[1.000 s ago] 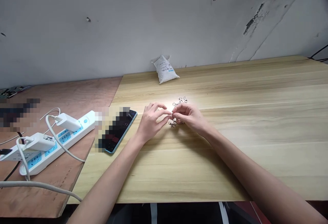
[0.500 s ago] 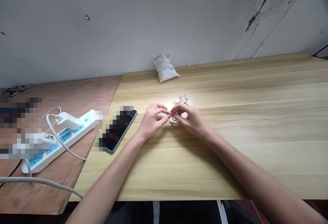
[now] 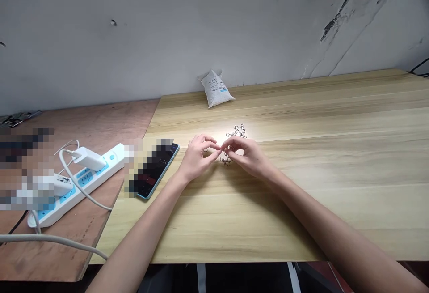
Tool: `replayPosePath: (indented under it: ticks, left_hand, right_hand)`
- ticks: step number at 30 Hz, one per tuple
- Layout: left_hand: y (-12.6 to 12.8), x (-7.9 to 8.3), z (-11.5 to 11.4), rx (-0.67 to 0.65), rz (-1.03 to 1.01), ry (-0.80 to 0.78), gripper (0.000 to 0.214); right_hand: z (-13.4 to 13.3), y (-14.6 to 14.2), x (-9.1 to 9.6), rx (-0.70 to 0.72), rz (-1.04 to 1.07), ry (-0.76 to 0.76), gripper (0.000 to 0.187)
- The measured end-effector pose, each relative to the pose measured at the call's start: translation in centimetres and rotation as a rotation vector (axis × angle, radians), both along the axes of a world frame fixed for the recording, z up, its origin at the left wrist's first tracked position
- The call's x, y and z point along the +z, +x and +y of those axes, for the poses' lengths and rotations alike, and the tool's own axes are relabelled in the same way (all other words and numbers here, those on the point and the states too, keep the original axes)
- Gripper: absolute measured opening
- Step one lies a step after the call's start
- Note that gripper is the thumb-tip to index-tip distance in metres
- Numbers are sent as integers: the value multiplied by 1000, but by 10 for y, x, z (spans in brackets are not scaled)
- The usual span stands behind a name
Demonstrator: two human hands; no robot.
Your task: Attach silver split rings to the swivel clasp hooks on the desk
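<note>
My left hand point(image 3: 201, 157) and my right hand point(image 3: 246, 155) meet over the table, fingertips almost touching. Thumb and fingers of each are pinched on a small shiny metal piece point(image 3: 222, 150), mostly covered by the fingertips; its exact kind is too small to make out. Several silvery metal clasps point(image 3: 237, 129) lie just beyond my right hand. More clasps point(image 3: 225, 161) rest on the wood below the fingertips, partly hidden by my right hand. A bit of metal point(image 3: 205, 150) also shows between the thumb and fingers of my left hand.
A dark-screened phone point(image 3: 157, 172) lies left of my left forearm. Farther left, a white power strip point(image 3: 97, 177) with plugged-in chargers and cables sits on a reddish board point(image 3: 134, 114). A white labelled packet point(image 3: 216, 89) stands at the back against the grey wall point(image 3: 187, 38).
Both hands have shifted very slightly left, still pinched together. The metal piece between the fingertips shows a little more; the clasps on the table lie as before.
</note>
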State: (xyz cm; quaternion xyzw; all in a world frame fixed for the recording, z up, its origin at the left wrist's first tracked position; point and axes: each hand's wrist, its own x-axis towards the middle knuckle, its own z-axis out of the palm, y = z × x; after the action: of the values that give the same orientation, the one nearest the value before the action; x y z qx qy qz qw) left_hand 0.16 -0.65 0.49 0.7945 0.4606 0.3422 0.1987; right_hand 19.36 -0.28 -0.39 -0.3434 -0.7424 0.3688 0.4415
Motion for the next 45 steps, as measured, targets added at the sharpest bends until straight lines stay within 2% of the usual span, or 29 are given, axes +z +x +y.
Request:
replayPosePath:
  ticks: [8,12,17,24,32,40,42,45]
  left_hand:
    - [0,8,-2,-25,-133,-125,5]
    - [2,12,-5,-39,-151,-151,7]
    - [1,12,-5,-32,-138,-140,3]
    - [1,9,-3,15,-61,-57,3]
    - [1,10,-5,52,6,29,5]
    - [-1,16,-6,81,-68,144,7]
    - [-2,19,-6,95,-81,135,7]
    - [-2,18,-6,66,-36,45,7]
  right_hand:
    - [0,3,2,-2,-13,-42,8]
    - [-1,5,3,53,18,-116,12]
    - [-1,4,5,90,101,-235,19]
    - [0,0,2,91,166,-281,20]
    - [-1,2,5,-13,-20,-166,24]
    - [0,7,9,130,-142,-125,28]
    - [3,11,10,90,-175,-56,27]
    - [7,16,8,-50,-211,139,22]
